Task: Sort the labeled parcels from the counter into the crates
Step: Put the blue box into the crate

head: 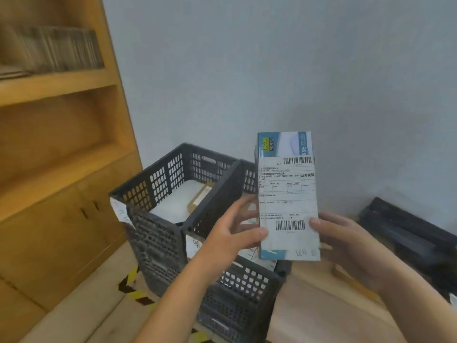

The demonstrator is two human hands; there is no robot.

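Nearest, grips the parcel (288, 199) at its lower end with both hands: left hand (235, 233) with thumb laid across the front and fingers curled behind the left edge, right hand (346, 243) with thumb on the right edge and its fingers hidden behind the box. Keeps the box upright and face-on, probably to read the shipping label before choosing a crate. Holds it in the air over the near crate (247, 283), not yet inside. Blocks much of that crate's contents with box and forearm, leaving only scraps of white printed paper; impossible to count parcels there. Just right, a pale wooden desk (321, 310), cut off at the bottom edge. Farther left, touching the near one, the far crate (158, 184), with a flat white parcel (170, 204) lying inside, label too blurred to read. Far right, against the wall, a long dark object (405, 233), not identifiable. Far left, a wooden shelf unit (61, 120), contents smeared by blur.
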